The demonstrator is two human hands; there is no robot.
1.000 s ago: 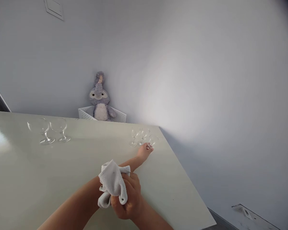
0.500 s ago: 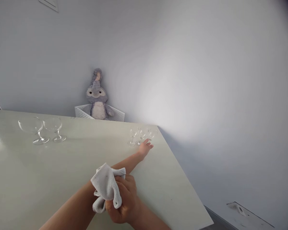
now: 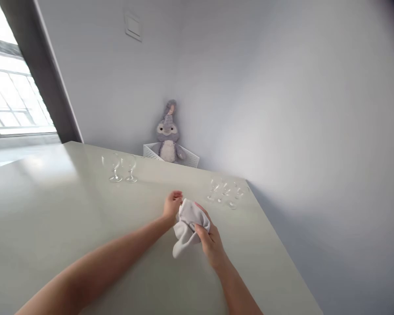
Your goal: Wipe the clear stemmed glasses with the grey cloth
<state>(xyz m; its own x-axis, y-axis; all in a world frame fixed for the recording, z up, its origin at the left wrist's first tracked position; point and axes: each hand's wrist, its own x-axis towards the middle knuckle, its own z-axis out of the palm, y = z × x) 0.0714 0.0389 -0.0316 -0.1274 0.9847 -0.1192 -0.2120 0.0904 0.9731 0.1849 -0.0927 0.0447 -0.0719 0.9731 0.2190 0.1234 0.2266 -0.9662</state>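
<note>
In the head view, the left hand (image 3: 172,204), beside the right-hand group of glasses half a second ago, has drawn back next to the white cloth (image 3: 192,214); its fingers look curled, but whether they grip the cloth's edge I cannot tell. The right hand (image 3: 211,240) has thumb and fingers clamped on the cloth, above the surface (image 3: 265,271). So the three stemmed glasses (image 3: 226,191) now stand untouched near the right edge, well apart from two larger stemmed glasses (image 3: 131,164) at left.
</note>
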